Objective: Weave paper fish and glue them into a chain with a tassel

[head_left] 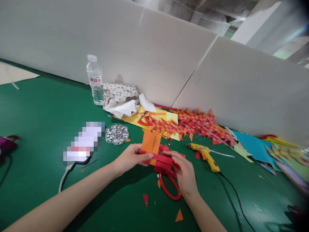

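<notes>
My left hand (131, 158) pinches a piece of orange paper (147, 141) with slits cut in it, and a red strip (163, 158) crosses over its lower part. At the right end of the red strips, my right hand (184, 170) has its fingers curled round them. Below the woven piece, red-handled scissors (177, 193) lie on the table, their blades hidden under the paper and my hands. Small red and orange scraps (179, 216) are scattered nearby.
A yellow glue gun (205, 156) with a black cord lies to the right. Behind it is a heap of woven red-orange paper fish (193, 122). To the left are a tray of googly eyes (117, 133), a blurred-out phone (84, 141) on a cable and a water bottle (95, 80).
</notes>
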`<act>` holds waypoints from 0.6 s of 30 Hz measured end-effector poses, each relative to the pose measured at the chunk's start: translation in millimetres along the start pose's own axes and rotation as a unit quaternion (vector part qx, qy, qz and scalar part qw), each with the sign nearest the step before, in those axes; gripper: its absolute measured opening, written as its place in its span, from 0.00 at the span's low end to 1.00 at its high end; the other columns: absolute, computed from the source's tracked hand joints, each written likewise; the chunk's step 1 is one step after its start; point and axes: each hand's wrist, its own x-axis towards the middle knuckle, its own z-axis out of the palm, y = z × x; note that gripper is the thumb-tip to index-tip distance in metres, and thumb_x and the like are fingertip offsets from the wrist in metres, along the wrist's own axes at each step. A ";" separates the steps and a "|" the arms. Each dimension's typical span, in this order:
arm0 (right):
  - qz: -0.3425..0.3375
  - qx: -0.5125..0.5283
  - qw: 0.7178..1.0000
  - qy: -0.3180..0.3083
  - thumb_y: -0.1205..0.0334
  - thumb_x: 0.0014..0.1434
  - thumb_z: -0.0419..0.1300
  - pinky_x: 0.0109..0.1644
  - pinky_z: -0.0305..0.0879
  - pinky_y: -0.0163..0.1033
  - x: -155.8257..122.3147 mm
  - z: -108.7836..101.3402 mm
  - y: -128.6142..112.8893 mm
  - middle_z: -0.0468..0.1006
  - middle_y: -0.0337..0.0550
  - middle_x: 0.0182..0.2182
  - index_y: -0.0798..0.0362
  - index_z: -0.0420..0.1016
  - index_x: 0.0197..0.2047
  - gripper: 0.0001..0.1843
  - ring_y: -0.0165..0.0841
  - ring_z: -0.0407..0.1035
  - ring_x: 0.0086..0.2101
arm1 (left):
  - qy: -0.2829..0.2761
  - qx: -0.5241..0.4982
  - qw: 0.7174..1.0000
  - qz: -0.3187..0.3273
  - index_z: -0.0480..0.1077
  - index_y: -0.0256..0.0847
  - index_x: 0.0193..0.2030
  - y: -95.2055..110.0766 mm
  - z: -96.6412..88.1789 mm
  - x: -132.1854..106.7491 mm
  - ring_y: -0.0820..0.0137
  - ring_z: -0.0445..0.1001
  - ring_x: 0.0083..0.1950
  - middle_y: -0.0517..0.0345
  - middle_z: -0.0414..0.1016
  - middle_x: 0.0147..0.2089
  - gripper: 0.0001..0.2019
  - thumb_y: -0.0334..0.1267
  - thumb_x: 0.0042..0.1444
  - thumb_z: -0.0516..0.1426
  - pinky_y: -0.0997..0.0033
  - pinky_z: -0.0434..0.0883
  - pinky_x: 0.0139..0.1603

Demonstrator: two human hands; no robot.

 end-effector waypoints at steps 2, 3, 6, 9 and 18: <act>-0.012 -0.025 0.999 -0.036 0.55 0.57 0.52 0.49 0.64 0.43 -0.6 -0.2 -2.1 0.77 0.44 0.42 0.49 0.79 0.36 0.15 0.41 0.68 0.46 | 0.002 0.006 1.000 0.002 0.73 0.38 0.40 -0.9 1.6 -0.8 0.71 0.75 0.36 0.54 0.78 0.39 0.16 0.43 0.45 0.63 0.74 0.71 0.35; -0.016 -0.045 0.998 -0.044 0.53 0.55 0.54 0.48 0.65 0.43 -1.1 0.9 -3.4 0.77 0.44 0.40 0.49 0.79 0.36 0.14 0.41 0.69 0.44 | 0.002 0.008 1.000 0.004 0.73 0.38 0.40 -1.2 2.6 -1.2 0.72 0.75 0.35 0.54 0.78 0.38 0.16 0.44 0.45 0.63 0.74 0.71 0.35; -0.017 -0.120 0.992 -0.035 0.54 0.48 0.63 0.43 0.67 0.42 -2.9 6.8 -6.1 0.79 0.43 0.34 0.49 0.78 0.30 0.09 0.40 0.72 0.37 | 0.001 0.003 1.000 0.005 0.74 0.37 0.38 -1.4 6.0 -2.8 0.73 0.73 0.32 0.56 0.77 0.35 0.16 0.44 0.44 0.63 0.75 0.70 0.34; -0.035 -0.162 0.986 -0.012 0.56 0.47 0.65 0.40 0.68 0.41 -4.0 11.1 -7.2 0.79 0.41 0.29 0.49 0.77 0.27 0.06 0.38 0.72 0.34 | 0.011 0.002 1.000 0.002 0.75 0.37 0.38 -1.6 8.8 -4.3 0.74 0.72 0.31 0.57 0.76 0.34 0.17 0.44 0.43 0.64 0.75 0.69 0.34; -0.087 -0.190 0.977 -0.039 0.59 0.48 0.63 0.31 0.67 0.37 -4.5 11.6 -10.3 0.77 0.40 0.25 0.50 0.76 0.25 0.05 0.34 0.70 0.27 | 0.042 0.008 0.999 -0.016 0.75 0.38 0.39 -4.3 6.8 -3.5 0.73 0.74 0.32 0.56 0.77 0.34 0.17 0.46 0.44 0.63 0.74 0.70 0.36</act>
